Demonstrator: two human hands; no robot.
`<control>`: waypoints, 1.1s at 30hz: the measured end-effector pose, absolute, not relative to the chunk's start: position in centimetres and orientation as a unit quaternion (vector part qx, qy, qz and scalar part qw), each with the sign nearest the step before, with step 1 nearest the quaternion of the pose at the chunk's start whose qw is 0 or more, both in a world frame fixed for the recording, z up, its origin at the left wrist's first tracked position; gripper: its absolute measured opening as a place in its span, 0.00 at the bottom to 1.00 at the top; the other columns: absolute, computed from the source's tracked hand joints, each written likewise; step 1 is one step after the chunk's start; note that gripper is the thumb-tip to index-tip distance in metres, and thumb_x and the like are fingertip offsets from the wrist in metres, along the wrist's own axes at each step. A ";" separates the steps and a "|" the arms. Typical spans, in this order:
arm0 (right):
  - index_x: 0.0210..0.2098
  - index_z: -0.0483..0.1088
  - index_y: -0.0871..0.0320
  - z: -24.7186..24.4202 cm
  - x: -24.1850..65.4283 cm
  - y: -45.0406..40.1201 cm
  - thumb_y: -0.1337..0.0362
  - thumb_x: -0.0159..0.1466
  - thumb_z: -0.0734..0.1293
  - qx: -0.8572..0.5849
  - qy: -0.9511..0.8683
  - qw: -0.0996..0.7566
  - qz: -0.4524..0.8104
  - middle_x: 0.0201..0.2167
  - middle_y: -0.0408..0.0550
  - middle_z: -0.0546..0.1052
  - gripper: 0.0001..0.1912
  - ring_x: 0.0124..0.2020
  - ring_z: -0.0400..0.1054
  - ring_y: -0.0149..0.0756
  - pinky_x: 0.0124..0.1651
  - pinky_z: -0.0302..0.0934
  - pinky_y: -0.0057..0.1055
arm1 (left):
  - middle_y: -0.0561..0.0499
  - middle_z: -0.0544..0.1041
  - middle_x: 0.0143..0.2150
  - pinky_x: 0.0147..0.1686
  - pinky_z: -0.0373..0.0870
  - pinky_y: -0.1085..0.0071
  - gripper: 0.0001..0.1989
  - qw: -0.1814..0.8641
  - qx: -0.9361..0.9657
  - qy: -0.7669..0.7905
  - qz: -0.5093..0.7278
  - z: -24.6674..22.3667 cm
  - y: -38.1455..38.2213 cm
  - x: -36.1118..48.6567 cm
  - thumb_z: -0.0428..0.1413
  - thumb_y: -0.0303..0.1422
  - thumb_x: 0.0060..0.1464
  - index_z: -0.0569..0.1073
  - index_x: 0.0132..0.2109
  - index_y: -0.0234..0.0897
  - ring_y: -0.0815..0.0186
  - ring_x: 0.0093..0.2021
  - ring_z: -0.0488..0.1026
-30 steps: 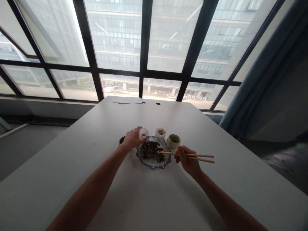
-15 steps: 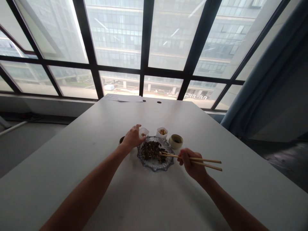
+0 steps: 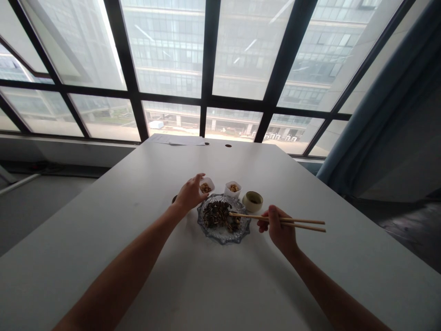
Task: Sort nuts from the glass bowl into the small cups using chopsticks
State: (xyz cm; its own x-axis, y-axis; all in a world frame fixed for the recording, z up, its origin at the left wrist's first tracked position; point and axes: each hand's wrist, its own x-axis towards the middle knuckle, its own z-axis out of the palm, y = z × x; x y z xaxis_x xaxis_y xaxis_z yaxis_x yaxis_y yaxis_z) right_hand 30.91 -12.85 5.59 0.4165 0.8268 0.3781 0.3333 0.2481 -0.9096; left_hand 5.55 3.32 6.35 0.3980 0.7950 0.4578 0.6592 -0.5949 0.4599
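My left hand (image 3: pixel 189 194) has thumb and fingers around the near-left side of a small white cup (image 3: pixel 211 183), which tilts toward me and shows brown nut-like pieces inside. In my right hand (image 3: pixel 282 232) is a pair of wooden chopsticks (image 3: pixel 307 222), held nearly level. Their tips lie over a scalloped clear glass plate (image 3: pixel 220 238). On that plate is a heap of dark, slender pieces (image 3: pixel 215 216), perhaps seeds or shells, with some lighter bits at its right. Whether the tips pinch anything is too small to tell.
A second white cup (image 3: pixel 233 193) with similar pieces stands behind the plate. To its right is a pale green bowl (image 3: pixel 253 206) with dark contents. A dark rim (image 3: pixel 174 198) shows partly behind my left hand. Papers (image 3: pixel 177 139) lie at the white table's (image 3: pixel 220 285) far edge.
The white cup in my left hand has tipped further toward me, showing more of its contents. My right hand has risen slightly, and the chopstick tips have moved a little up and away.
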 end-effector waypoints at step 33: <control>0.21 0.69 0.57 10.4 28.6 -7.5 0.37 0.62 0.66 -0.531 -0.647 0.476 0.270 0.14 0.45 0.73 0.29 0.13 0.65 0.30 0.13 0.57 0.25 | 0.38 0.79 0.50 0.49 0.74 0.58 0.28 0.070 0.840 0.465 0.270 7.0 2.5 5.1 0.61 0.37 0.54 0.66 0.60 0.35 0.49 0.49 0.78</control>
State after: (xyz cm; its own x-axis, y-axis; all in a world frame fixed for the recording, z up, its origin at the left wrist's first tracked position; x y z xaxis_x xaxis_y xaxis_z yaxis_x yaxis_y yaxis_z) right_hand 28.56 -7.55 10.44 0.0182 0.9441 0.3293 0.4299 0.2899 -0.8551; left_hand 5.07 2.52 6.98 0.4213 0.8192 0.3891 0.7440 -0.5575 0.3683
